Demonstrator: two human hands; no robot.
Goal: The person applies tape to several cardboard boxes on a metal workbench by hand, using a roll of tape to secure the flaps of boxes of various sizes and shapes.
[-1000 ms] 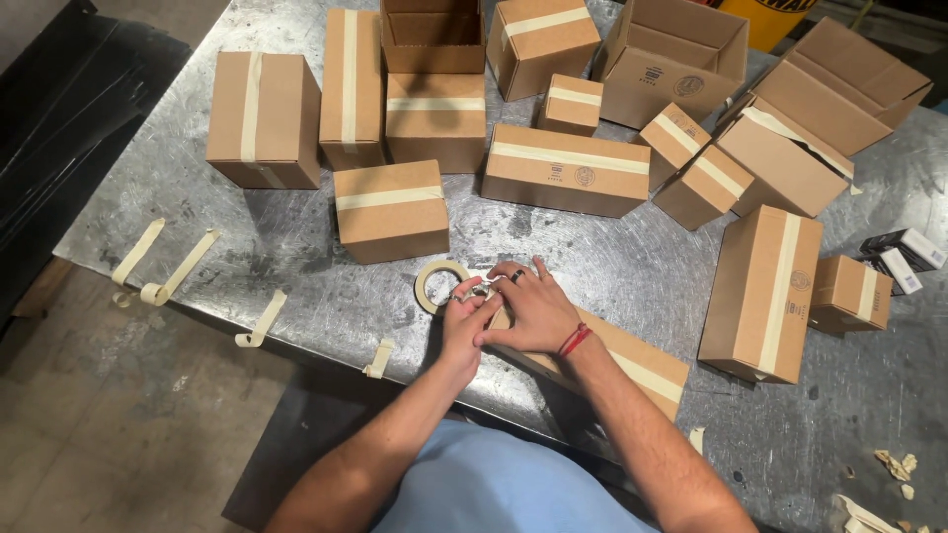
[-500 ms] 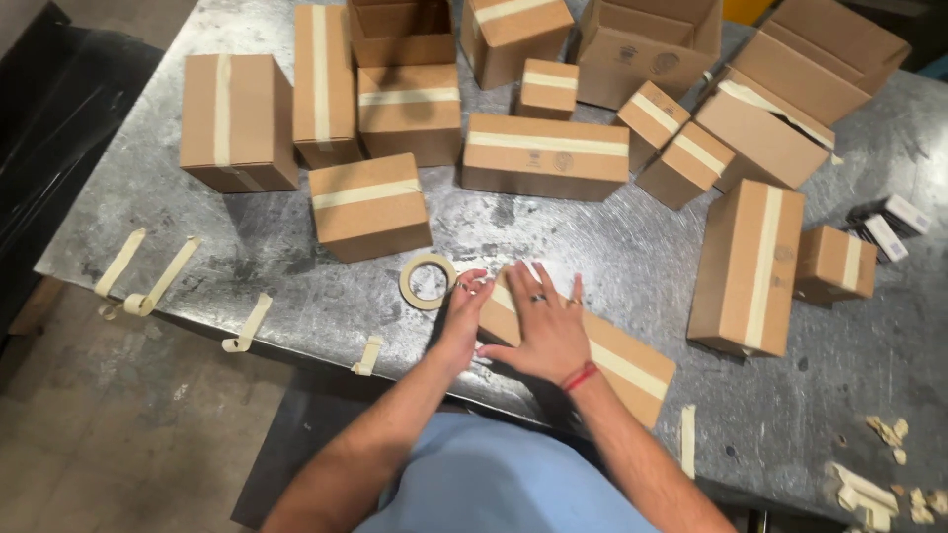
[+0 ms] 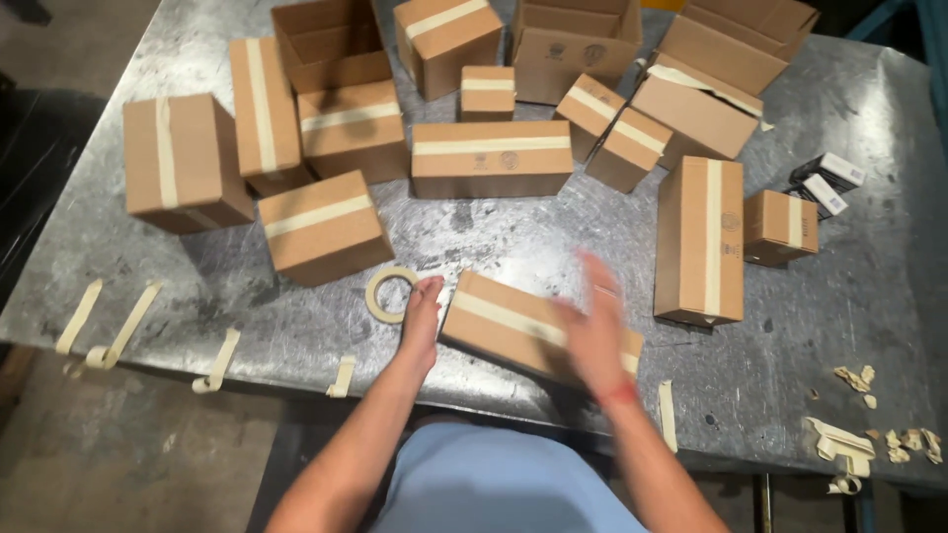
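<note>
Head view: scuffed, mottled grey sheet-metal worktop (image 3: 553,232), loaded with sealed and open brown corrugated cartons. Flat oblong carton (image 3: 513,326), matte cardboard with a cream paper-tape seam, lay at the near edge. Left hand (image 3: 423,314) rested open against its left end, grip closed on nothing, fingertips just beside a ring-shaped roll of cream masking tape (image 3: 389,293). Right hand (image 3: 595,331), motion-blurred, was over the carton's right half; its grip could not be told. Curled tape strips (image 3: 219,358) hung off the worktop edge.

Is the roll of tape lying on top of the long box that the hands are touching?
No, the roll of tape lies flat on the metal table, just left of the long box, beside the left hand.
</note>
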